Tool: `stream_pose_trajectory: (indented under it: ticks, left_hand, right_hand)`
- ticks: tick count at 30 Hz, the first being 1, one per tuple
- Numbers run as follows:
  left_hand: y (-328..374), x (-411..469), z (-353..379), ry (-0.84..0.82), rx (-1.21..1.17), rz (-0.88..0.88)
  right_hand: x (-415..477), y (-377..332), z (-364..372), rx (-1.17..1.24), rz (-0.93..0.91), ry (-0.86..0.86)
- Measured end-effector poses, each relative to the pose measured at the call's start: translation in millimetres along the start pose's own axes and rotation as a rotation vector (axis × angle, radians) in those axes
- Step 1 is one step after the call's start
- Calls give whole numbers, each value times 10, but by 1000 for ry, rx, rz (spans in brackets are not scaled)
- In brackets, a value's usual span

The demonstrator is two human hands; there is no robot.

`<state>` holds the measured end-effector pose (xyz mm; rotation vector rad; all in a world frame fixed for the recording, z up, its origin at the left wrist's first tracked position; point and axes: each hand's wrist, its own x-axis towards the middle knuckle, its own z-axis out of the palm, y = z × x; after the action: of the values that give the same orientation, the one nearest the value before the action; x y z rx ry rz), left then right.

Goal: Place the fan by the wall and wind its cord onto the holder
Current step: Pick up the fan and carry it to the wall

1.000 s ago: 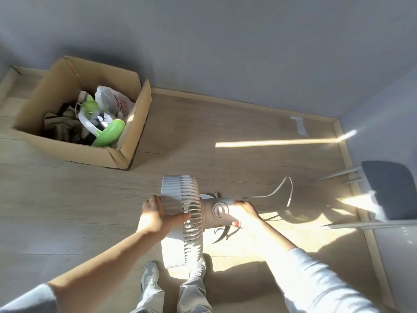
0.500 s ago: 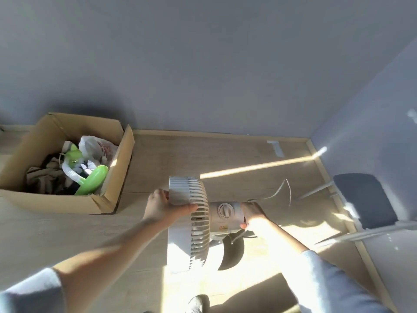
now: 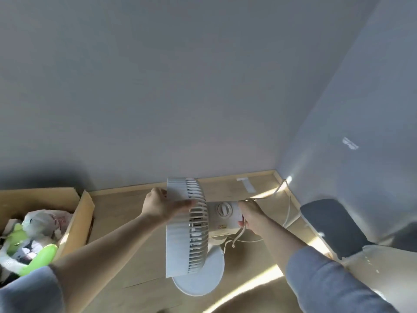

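Note:
I carry a white table fan above the wooden floor, its round grille facing left and its round base hanging below. My left hand grips the upper rim of the grille. My right hand holds the back of the motor housing, behind the round knob. The white cord trails loose from the rear, looping to the right toward the corner, with another loop hanging under the housing. A cord holder is not visible.
A grey wall runs straight ahead with a wooden skirting at its foot. An open cardboard box of bags and a green item sits at left. A grey chair stands at right by the side wall.
The view has tilted up and come closer to the wall. The fan has been carried forward toward the wall, and both hands keep their hold.

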<state>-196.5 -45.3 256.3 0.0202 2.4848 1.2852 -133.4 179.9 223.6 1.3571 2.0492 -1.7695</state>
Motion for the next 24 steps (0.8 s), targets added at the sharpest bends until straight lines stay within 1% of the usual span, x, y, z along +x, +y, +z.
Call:
stream_pose_trajectory:
  ticks: [3,5,9,12,19,21,24]
  left_hand:
    - [281,398,128,-53,-18,47]
    - [461,642,203,-98,-29,64]
    - [875,1198,407,-171,43,93]
    - [1200,1582,605,-216,52,126]
    - [1886,2305,1249,-279,59,186]
    - [2071,2492,1467,-304,59,183]
    - [2373,2734,1782,-313,-9,154]
  right_hand:
    - [297,-271,-173,29,-16,52]
    - [456,-413,-284,50,4,84]
    - [801,-732,-548,77,71,163]
    - [1111,-932,-784,114,77,193]
    - [1891,-1224,-1368,129,89,205]
    - [2160,-1296,-1569,134,94,208]
    - [2562,-1450,-1873,150,102,202]
